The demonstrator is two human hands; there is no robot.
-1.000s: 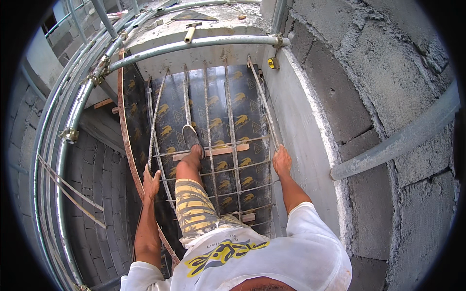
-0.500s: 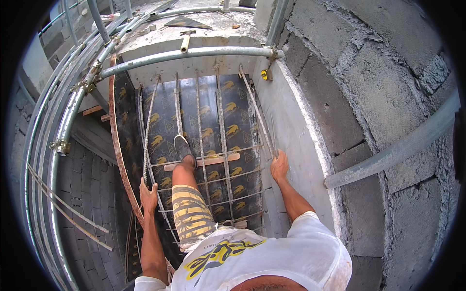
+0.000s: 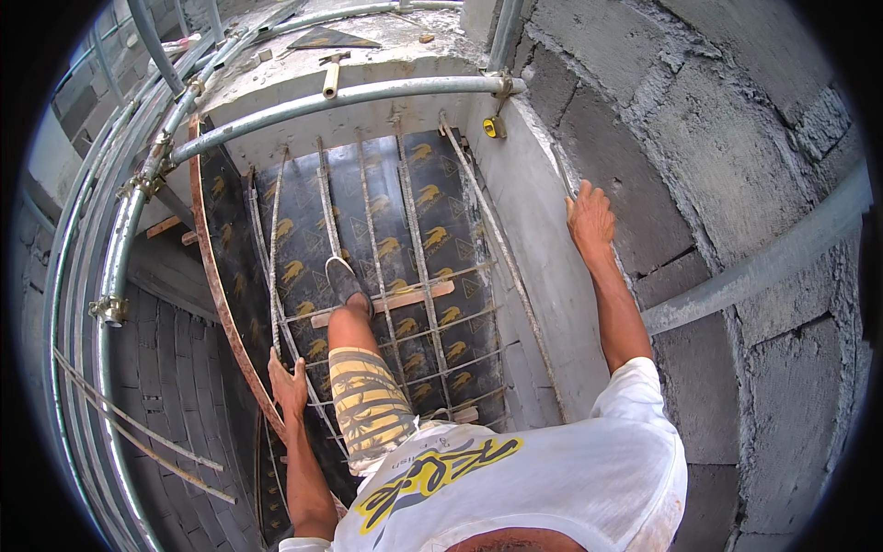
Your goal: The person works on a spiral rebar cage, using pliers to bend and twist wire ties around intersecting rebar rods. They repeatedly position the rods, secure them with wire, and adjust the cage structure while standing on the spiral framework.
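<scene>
My left hand is closed around the lower part of a ribbed reinforcing bar at the left side of the sloping formwork; its thumb stands a little apart. Up at the right, beside the block wall, my right hand is closed on a thin grey metal rod, whose tip points toward the far end; its lower part is hidden in my fist. Several more bars run up the black panel, crossed by thinner ones. My foot rests on the formwork among them.
A steel scaffold pipe crosses ahead, with more pipes along the left. A hammer lies on the concrete ledge. A yellow tape measure hangs by the right wall. Another pipe juts from the right, beside rough blockwork.
My right hand has risen up and to the right with the thin rod, from beside the right-hand bar to the top of the wall. My left hand stays on its bar.
</scene>
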